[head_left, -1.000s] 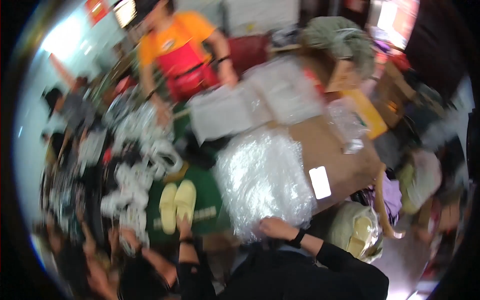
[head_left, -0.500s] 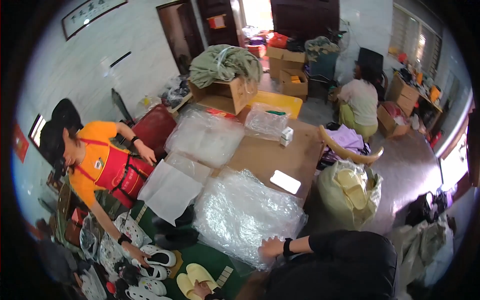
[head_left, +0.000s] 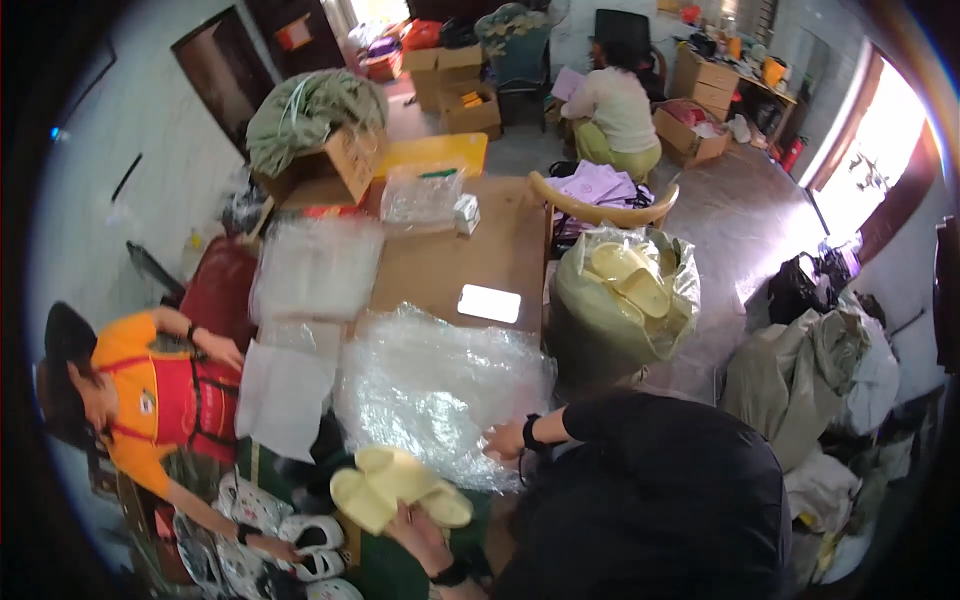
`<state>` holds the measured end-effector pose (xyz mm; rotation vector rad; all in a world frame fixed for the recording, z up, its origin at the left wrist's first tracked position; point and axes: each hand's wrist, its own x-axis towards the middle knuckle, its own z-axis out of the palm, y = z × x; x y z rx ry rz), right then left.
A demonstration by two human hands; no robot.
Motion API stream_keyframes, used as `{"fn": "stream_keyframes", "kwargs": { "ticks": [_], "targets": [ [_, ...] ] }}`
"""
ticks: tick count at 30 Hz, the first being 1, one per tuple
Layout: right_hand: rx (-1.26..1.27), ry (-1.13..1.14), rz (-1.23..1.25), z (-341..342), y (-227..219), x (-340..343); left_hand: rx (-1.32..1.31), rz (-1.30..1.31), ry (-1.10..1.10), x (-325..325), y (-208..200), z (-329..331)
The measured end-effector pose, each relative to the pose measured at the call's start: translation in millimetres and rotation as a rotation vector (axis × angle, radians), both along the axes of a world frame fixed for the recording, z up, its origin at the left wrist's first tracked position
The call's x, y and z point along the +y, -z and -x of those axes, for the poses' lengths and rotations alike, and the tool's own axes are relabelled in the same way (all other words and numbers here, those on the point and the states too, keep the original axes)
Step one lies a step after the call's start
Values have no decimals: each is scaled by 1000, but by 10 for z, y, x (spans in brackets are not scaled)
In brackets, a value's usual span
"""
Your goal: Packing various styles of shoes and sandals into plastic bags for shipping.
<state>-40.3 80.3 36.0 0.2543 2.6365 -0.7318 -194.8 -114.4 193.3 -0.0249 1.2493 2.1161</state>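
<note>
My left hand (head_left: 420, 538) is closed round a pair of pale yellow slippers (head_left: 372, 498), held up over the table's near edge. Beside them, my right hand (head_left: 507, 440) is on the near right edge of a pile of clear plastic bags (head_left: 430, 385), its fingers bent against the film and seemingly pinching it. A phone with a bright white screen (head_left: 489, 304) lies just beyond the pile. More pale yellow slippers (head_left: 640, 282) fill a large woven sack (head_left: 600, 335) right of the table.
A co-worker in an orange shirt and red apron (head_left: 180, 400) reaches toward white shoes (head_left: 312, 535) at the left. A cardboard box (head_left: 345, 172) bears a green sack at the far left. Another person (head_left: 615, 115) crouches farther back. Bulky sacks (head_left: 800, 375) stand at right.
The slippers have risen from the low green surface in my left hand. My right hand stays at the bags' edge, its fingers now more bent. The whole view has swung right.
</note>
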Motion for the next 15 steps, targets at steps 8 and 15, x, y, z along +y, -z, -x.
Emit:
{"fn": "stream_keyframes", "kwargs": {
  "ticks": [8,15],
  "targets": [
    [-30,63,102,-266,-854,367,184,124,144,1204,383,-326],
    [-243,-12,90,-642,-1166,953,-244,-119,-176,1790,670,-507]
  ]
}}
